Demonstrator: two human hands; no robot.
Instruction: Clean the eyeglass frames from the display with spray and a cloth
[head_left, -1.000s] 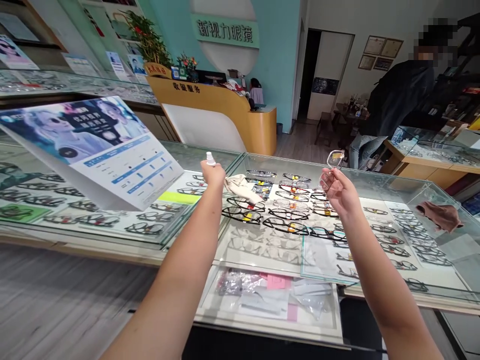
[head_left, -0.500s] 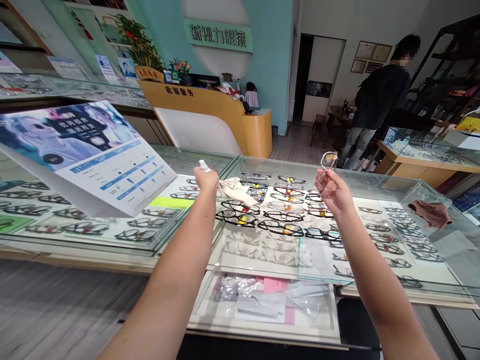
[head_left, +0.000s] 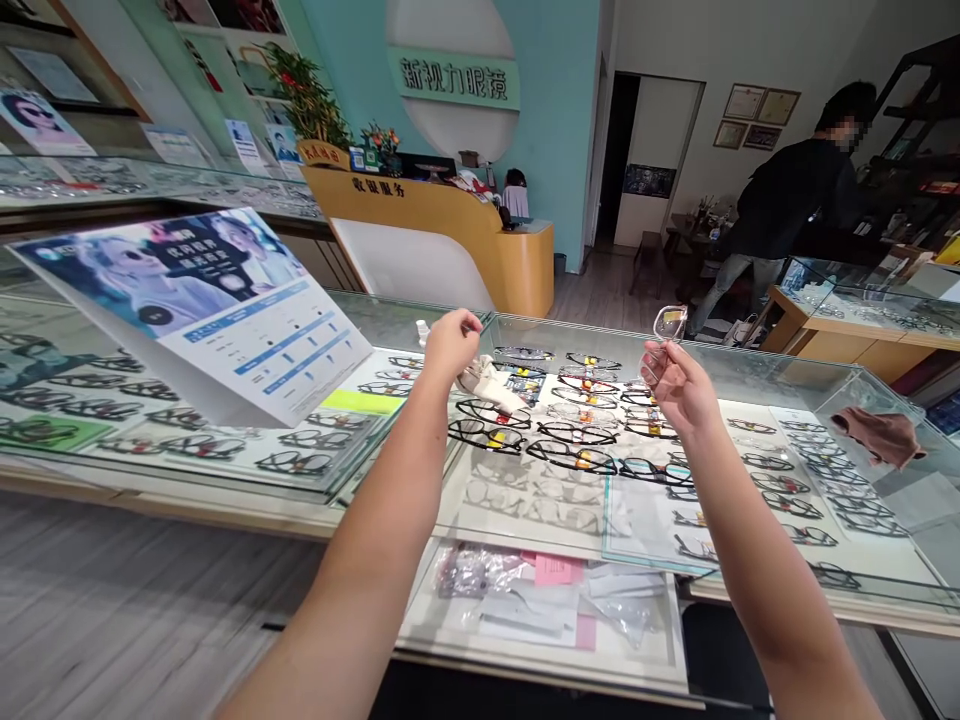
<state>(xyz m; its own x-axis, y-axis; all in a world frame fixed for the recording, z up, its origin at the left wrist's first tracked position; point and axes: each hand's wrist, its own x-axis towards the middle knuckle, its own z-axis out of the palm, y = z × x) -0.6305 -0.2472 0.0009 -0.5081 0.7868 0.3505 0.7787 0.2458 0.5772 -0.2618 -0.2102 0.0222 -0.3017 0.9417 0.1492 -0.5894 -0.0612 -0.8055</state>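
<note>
Both arms are bare and stretched way out. Left forearm point(head_left: 367, 530) runs from the bottom edge, left of centre, up to mid-frame, where the left hand point(head_left: 450, 345) shows its back, fingers curled over to the right. Right forearm point(head_left: 757, 540) slants up-left from the lower right corner; right hand point(head_left: 684, 388) is raised right of centre, fingertips pinched.

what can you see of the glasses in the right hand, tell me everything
The glasses look thin-rimmed and mostly clear, with a yellowish patch on the upper lens. The right hand pinches the lower part, holding them on end, one lens above the other, apparently over the display counter. Whether the temples are folded is too small to tell.
</note>
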